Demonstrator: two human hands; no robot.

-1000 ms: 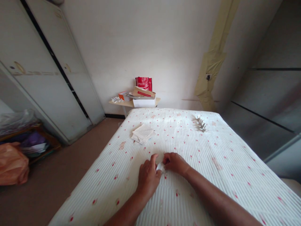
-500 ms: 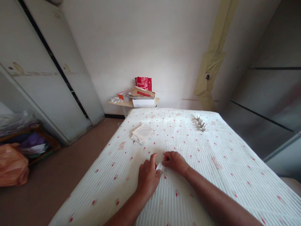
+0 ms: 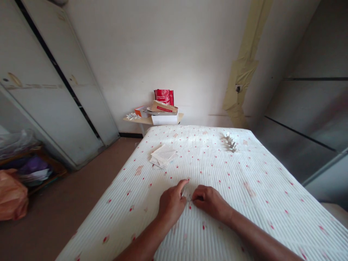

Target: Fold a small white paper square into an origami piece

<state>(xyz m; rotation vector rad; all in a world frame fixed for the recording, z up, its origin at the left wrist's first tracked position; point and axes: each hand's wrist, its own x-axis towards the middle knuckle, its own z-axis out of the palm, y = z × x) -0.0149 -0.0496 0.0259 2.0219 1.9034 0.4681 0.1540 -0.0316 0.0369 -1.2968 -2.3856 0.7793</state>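
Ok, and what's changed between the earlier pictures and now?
The right hand has drawn back toward the person and slightly to the right. The left hand's index finger now points farther right, by the small white piece. Whether anything was let go is unclear. The printed sheets and the row of pale pointed pieces stayed put.

The left hand [image 3: 171,203] partly hid the pale piece [image 3: 185,192] in its grip; far left of that, the view's edge cut off the orange bag [image 3: 13,195].
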